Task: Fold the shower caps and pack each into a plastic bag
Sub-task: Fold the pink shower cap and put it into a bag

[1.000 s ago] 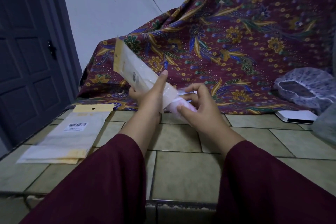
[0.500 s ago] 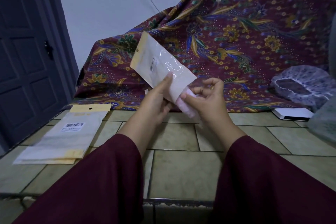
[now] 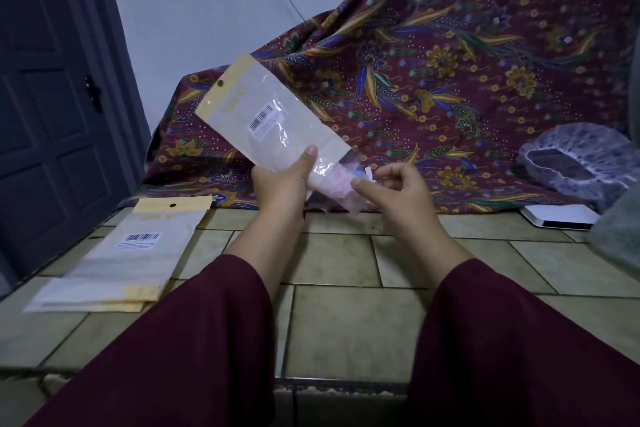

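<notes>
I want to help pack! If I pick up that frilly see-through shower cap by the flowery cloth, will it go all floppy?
Probably floppy: the shower cap looks like thin, crinkled plastic with a gathered edge, slumped rather than holding a firm shape. It is likely very light, since you can see through it. It may feel a bit slippery, like the glossy plastic bag gripped by the left hand.

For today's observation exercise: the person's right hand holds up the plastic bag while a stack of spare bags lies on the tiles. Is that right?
Not quite. In the head view the left hand holds up the plastic bag; the right hand works at its open end. The stack of spare bags does lie on the tiles.
</notes>
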